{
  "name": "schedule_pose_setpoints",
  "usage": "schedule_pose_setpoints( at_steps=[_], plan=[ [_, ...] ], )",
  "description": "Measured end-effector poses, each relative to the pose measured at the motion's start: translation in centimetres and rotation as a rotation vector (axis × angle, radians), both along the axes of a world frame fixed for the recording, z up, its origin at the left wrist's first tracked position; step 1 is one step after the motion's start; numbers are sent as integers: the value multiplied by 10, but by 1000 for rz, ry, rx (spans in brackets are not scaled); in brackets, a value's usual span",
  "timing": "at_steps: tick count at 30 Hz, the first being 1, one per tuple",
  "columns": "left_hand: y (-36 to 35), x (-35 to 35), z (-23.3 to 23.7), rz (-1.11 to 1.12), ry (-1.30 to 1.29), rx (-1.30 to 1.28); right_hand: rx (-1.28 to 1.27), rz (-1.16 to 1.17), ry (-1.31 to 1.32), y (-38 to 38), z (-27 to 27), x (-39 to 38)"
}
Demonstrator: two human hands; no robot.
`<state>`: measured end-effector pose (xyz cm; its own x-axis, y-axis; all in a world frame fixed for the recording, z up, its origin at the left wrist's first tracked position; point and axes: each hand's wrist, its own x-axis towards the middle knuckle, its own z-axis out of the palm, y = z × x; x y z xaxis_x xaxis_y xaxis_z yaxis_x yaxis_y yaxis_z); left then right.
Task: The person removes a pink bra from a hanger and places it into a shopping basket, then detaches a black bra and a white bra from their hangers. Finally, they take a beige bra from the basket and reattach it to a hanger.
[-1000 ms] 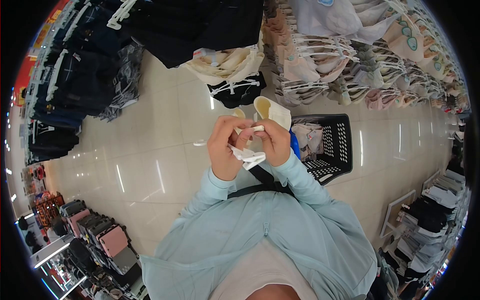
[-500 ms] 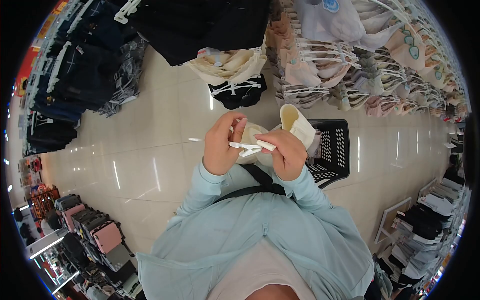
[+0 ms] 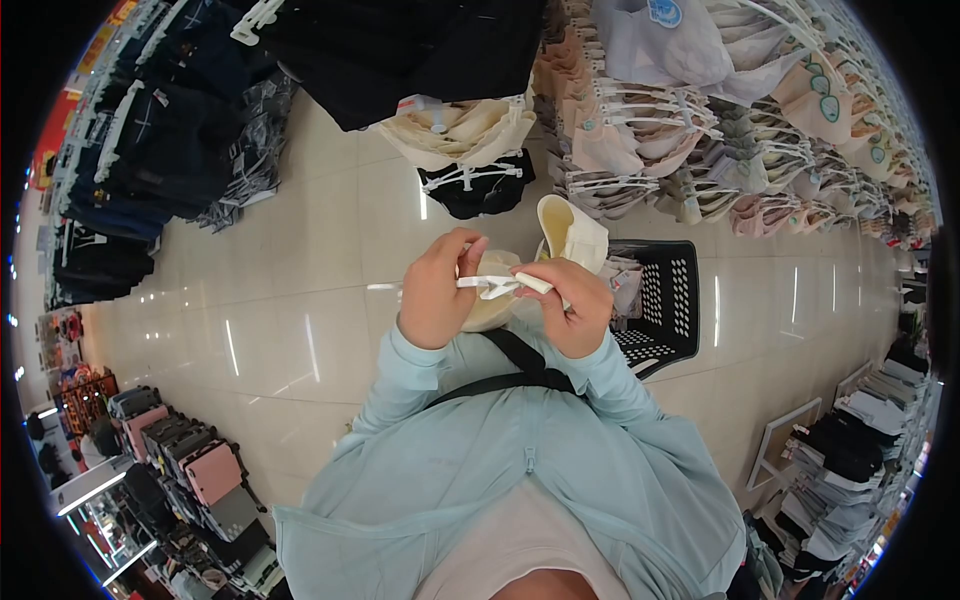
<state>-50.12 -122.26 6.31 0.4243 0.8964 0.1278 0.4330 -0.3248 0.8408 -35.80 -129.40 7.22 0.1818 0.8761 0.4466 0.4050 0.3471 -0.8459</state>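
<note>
A cream bra (image 3: 580, 238) hangs from a white plastic hanger (image 3: 487, 284) in front of my body. My left hand (image 3: 432, 292) is closed around the hanger, whose far end pokes out past the hand's left side. Thumb and fingers of my right hand (image 3: 570, 306) pinch a cream strap or band (image 3: 534, 283) of the bra by the hanger's right part. One cup stands up beyond my right hand; the other sits low between both hands, partly covered by them.
A black perforated basket (image 3: 680, 290) with packed items is just right of my hands. Racks of bras (image 3: 640, 130) stand ahead to the right, dark clothing (image 3: 170, 140) to the left. Suitcases (image 3: 212, 472) are at lower left, folded garments (image 3: 850, 440) at lower right.
The bra's upright cup has shifted left and slightly up. My left hand has moved slightly left, and more of the hanger's end shows beyond it.
</note>
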Motion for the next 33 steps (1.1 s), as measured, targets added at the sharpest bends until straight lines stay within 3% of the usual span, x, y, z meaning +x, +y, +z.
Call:
schedule_pose_setpoints(
  at_steps=[11, 14, 16, 24, 26, 33],
  plan=[
    [-2, -2, 6, -53, 61, 18, 97, -88, -111, 3, -5, -2],
    [-3, -4, 19, -193, -13, -37, 121, -168, -135, 4, -7, -5],
    [-1, -4, 17, -295, -290, 68, 82, -175, -130, 4, -10, -4],
    [-2, -1, -2, -205, -380, 73, -2, -173, -39, 2, -12, -6],
    [-3, -2, -1, -166, -397, 89, -135, -67, 17, 0, -7, -2],
    [-7, -3, 6, -97, -376, 30, -174, 38, -61, -1, -8, 6]
  ],
)
